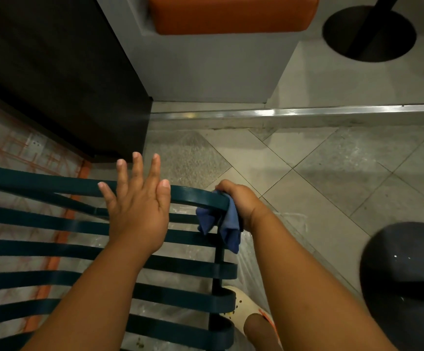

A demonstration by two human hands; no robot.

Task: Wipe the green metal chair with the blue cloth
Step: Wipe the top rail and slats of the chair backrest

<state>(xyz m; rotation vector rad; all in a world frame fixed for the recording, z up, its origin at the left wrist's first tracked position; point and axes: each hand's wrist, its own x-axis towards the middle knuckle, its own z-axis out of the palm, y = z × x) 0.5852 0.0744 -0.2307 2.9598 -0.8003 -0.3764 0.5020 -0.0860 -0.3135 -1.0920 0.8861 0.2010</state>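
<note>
The green metal chair (41, 249) fills the lower left, its dark slats running left to right under my arms. My left hand (137, 206) is spread flat with straight fingers over the top rail, palm down. My right hand (241, 201) grips the blue cloth (227, 224) against the rail's right end, where the bar curves down. Part of the cloth hangs loose below the rail beside the chair's side post.
A dark rounded stool (406, 274) stands at the lower right. A black wall panel (53, 72) and a grey bench base with an orange cushion (231, 13) lie ahead. A metal floor strip (307, 114) crosses the tiles. My foot in a cream clog (241, 307) is below the chair.
</note>
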